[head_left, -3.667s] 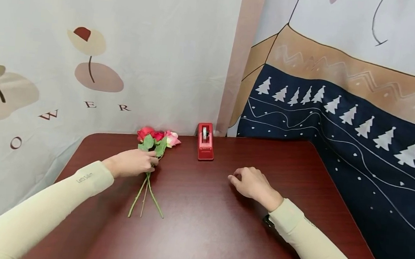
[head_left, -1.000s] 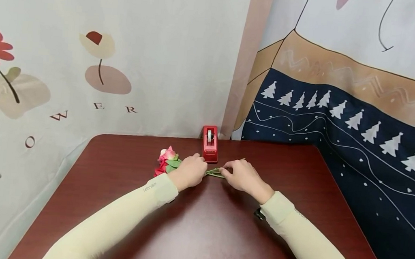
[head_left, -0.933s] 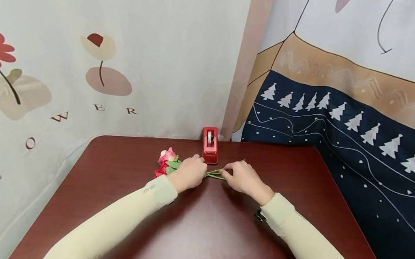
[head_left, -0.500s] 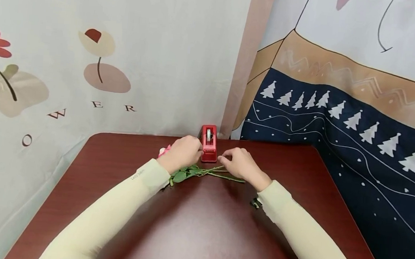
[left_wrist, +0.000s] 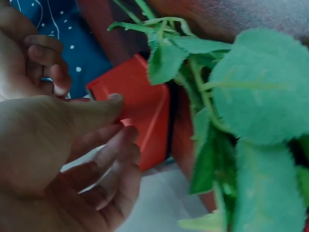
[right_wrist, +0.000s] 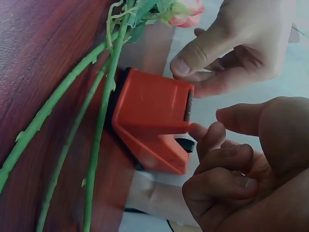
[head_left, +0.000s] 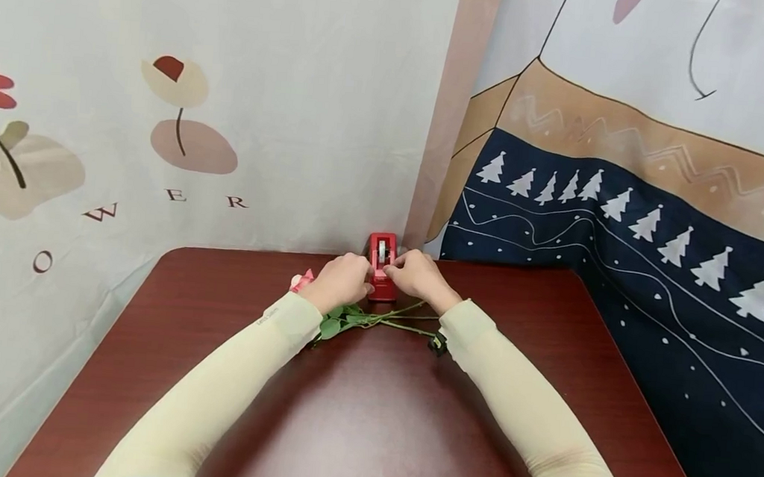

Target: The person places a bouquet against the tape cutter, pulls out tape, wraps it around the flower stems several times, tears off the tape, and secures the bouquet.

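Left hand (head_left: 343, 277) sits left of the red plastic tape dispenser (head_left: 383, 289), right hand (head_left: 415, 272) right of it; fingers part-curled, cannot tell if either grips. Dispenser stands on dark-red wood-grain table (head_left: 376, 403); pink-bloomed, green-stemmed flowers (head_left: 358, 317) lie before it.

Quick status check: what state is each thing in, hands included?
Tape dispenser: standing on the table, tape roll loaded.
Roses: lying down, stems spread.
Left hand: at the dispenser, grip unclear.
Right hand: at the dispenser, grip unclear.
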{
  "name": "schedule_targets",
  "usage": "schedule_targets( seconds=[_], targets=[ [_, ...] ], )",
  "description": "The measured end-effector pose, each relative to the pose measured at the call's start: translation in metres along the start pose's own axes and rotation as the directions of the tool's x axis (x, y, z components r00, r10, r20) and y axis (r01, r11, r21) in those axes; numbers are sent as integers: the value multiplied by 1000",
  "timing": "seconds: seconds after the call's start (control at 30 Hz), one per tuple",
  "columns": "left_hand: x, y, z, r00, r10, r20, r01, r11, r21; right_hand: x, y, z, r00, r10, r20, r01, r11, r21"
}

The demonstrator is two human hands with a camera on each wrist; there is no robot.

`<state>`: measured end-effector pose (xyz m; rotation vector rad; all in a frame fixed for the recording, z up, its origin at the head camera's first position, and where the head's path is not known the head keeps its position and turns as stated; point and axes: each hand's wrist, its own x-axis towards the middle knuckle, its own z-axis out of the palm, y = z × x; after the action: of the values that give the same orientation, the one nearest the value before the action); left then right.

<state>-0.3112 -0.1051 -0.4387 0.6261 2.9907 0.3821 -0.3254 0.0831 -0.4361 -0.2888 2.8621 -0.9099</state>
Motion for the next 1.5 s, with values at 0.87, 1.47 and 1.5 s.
schedule_targets(
  seconds=[0.87,1.47,1.5],
  targets=[
    [7,-2,8,999,-17,-31,15,998,-57,28,-4,7,953,255,166,-293,914,281],
    [7,3,7,999,-46,-14,46,999,-11,29,14,5,920,186,344,-353,773,527],
    [7,3,7,999,-44,-15,44,999,-13,30,15,5,921,184,344,-353,769,534]
  ],
)
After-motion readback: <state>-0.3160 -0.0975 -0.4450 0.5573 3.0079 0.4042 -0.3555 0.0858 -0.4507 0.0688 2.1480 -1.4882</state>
